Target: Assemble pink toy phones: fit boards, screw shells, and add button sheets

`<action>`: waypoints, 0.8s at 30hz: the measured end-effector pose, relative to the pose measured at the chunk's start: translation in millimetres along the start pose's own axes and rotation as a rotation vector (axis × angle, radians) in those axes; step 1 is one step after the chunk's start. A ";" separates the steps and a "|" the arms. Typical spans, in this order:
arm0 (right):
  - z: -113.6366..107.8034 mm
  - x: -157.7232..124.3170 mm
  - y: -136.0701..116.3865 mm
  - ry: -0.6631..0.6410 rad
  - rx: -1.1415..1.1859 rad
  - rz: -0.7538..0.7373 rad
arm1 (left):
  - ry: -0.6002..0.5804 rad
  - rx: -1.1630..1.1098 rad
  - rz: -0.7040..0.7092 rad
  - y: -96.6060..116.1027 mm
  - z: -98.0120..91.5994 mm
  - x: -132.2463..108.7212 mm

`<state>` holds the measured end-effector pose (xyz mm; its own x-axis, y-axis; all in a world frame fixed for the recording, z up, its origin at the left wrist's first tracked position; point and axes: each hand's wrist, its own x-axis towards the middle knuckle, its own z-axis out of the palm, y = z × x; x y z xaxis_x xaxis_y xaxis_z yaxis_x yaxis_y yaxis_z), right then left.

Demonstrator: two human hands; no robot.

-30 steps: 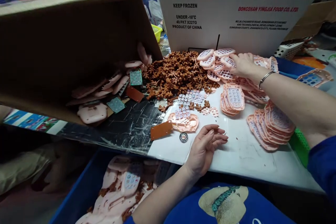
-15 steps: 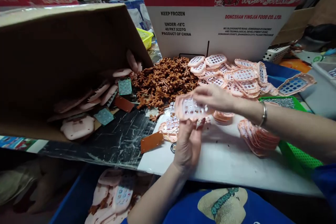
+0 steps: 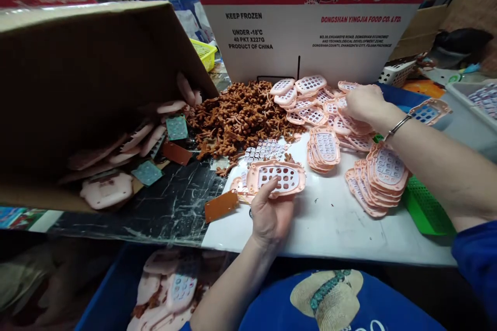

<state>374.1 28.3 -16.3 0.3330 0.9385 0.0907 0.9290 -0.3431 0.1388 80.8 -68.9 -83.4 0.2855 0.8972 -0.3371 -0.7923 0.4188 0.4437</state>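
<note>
My left hand (image 3: 272,214) is closed on the lower edge of a pink plastic shell (image 3: 254,181) with rows of button holes, thumb on its inner face. Behind that shell lies a patch of small pale keypad pieces (image 3: 264,150). My right hand (image 3: 365,104) is at a heap of similar pink shells (image 3: 310,84), its fingers curled down; what they grip, if anything, is hidden. Nested stacks of shells stand nearby, one in the middle (image 3: 323,147) and one at the right (image 3: 378,183).
Brown bear-shaped pieces (image 3: 244,114) are heaped left of the shells. A tipped carton (image 3: 77,72) holds pink parts and circuit boards. Behind stands a white carton (image 3: 279,62). A brown board (image 3: 221,206) lies at the left; a green basket (image 3: 427,209) is at the right.
My right hand has left the shell held in my left hand and moved right and away, to the heap. The left hand keeps the shell, now tilted more upward and slightly lower.
</note>
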 end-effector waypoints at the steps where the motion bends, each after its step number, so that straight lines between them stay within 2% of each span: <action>1: -0.5 -3.2 -1.9 0.023 -0.011 0.011 | -0.007 -0.004 0.009 0.4 -1.3 -1.0; 3: -6.3 -11.2 -7.3 0.041 -0.052 0.057 | -0.045 -0.005 0.007 1.2 -4.1 -2.7; 8: -19.0 -19.0 -1.4 0.061 -0.036 -0.026 | -0.053 0.013 -0.015 0.9 -11.6 -5.8; 13: -1.9 -10.3 22.2 -0.039 -0.008 -0.007 | -0.152 0.028 -0.097 -1.8 -18.1 -11.9; 17: 4.3 -11.5 24.6 0.005 0.087 -0.012 | -0.167 0.064 -0.068 -1.1 -22.0 -18.8; 21: -13.8 -27.5 16.4 0.112 0.297 -0.015 | -0.194 0.100 -0.082 0.6 -22.8 -23.5; 24: -32.5 -50.1 7.4 0.110 0.518 -0.082 | -0.181 0.137 -0.123 -1.7 -20.1 -24.3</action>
<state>359.0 -22.5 12.2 0.2633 0.9424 0.2065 0.9185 -0.1794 -0.3523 64.3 -94.3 -92.6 0.4772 0.8434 -0.2470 -0.6686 0.5308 0.5209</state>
